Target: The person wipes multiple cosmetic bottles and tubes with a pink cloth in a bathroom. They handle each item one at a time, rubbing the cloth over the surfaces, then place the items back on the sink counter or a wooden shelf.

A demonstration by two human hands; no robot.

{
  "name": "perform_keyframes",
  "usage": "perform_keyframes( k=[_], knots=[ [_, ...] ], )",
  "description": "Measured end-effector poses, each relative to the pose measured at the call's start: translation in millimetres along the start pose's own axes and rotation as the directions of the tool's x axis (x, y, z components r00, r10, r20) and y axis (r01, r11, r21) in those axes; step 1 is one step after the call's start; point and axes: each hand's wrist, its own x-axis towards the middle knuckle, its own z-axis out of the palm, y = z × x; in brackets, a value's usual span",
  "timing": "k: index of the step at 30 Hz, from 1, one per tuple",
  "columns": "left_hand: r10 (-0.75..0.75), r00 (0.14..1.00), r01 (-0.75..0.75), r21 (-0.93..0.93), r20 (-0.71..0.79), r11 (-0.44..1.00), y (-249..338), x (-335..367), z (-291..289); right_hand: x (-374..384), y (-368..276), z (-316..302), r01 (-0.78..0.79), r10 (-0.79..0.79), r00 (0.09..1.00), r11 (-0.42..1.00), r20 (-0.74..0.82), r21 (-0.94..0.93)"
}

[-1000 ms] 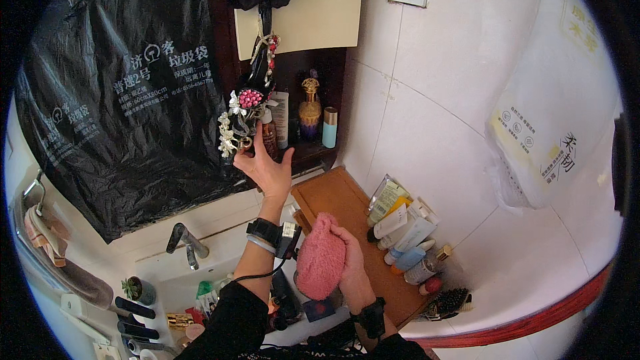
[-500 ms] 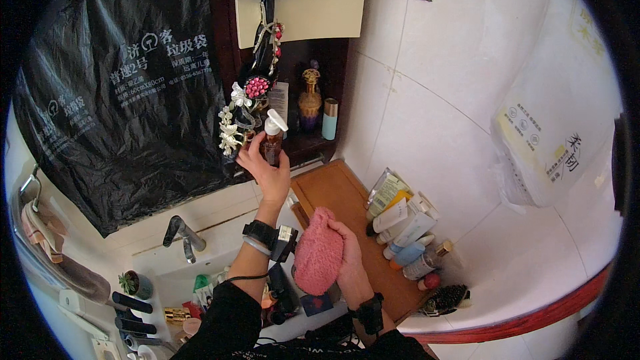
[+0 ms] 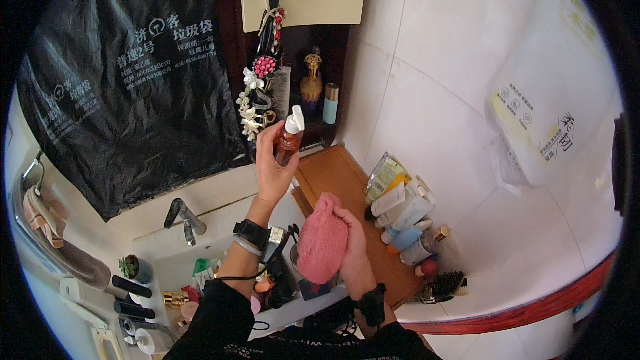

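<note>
The amber pump bottle (image 3: 289, 143), I see, is clamped in the left hand (image 3: 273, 175) right of the faucet (image 3: 189, 221); farther right, the right hand (image 3: 356, 243) clutches a fluffy pink cloth (image 3: 321, 243).

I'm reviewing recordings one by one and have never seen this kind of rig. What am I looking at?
There's no robot, just a person working bare-handed. The view comes from a wide fisheye camera worn on their head, looking down, so straight edges bend. Black bands circle both wrists. The left hand holds an amber bottle with a white pump; the right hand holds something fuzzy and pink. Tubes and bottles line the wall side of the brown board.
</note>
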Motion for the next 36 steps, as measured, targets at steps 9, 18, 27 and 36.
perform_keyframes(
  k=[9, 18, 27, 36],
  knots=[
    [-0.289, 0.912, 0.391, -0.398, 0.293, 0.830, 71.5, -52.8, -48.8, -33.9, -7.4, 32.0, 0.109, -0.099, 0.989, 0.990, 0.114, -0.085],
    [-0.074, 0.986, 0.047, 0.173, 0.151, 0.984, 132.5, -99.6, -81.9, -48.1, 24.6, 44.6, 0.382, -0.256, 0.884, 0.878, 0.391, -0.290],
    [-0.232, 0.945, 0.216, 0.093, 0.231, 0.972, 153.8, -136.6, -117.9, -60.9, 54.2, 34.1, 0.526, -0.230, 0.833, 0.609, 0.503, -0.594],
    [-0.345, 0.869, 0.384, -0.045, 0.354, 0.922, 166.9, -142.0, -144.2, -69.2, 79.6, 37.6, 0.533, -0.310, 0.839, 0.632, 0.447, -0.563]
  ],
)
